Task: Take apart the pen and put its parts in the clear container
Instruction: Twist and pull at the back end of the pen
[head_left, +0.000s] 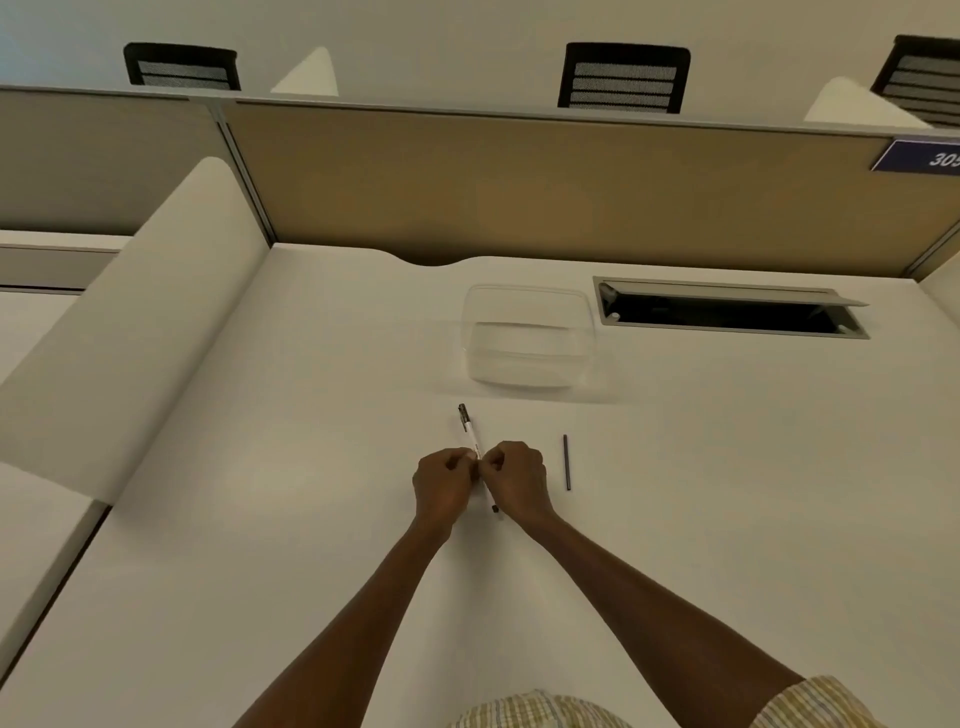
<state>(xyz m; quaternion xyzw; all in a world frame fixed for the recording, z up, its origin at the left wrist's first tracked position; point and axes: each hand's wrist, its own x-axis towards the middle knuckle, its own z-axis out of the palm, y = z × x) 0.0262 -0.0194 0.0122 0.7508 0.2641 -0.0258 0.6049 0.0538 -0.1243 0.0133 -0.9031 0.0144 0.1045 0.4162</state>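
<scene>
A white pen (470, 431) with a dark cap end lies slanted over the desk, its far end sticking out above my fists and its dark tip showing below them. My left hand (444, 486) and my right hand (517, 480) are both closed around the pen's middle, knuckles nearly touching. A thin dark rod (567, 462), a loose pen part, lies on the desk just right of my right hand. The clear container (527, 338) stands farther back, beyond the pen; I see nothing inside it.
The white desk (311, 519) has an open cable hatch (727, 312) at the back right, next to the container. A beige partition (519, 182) closes off the far edge, with black chair backs behind it. A white side divider (130, 322) rises at the left.
</scene>
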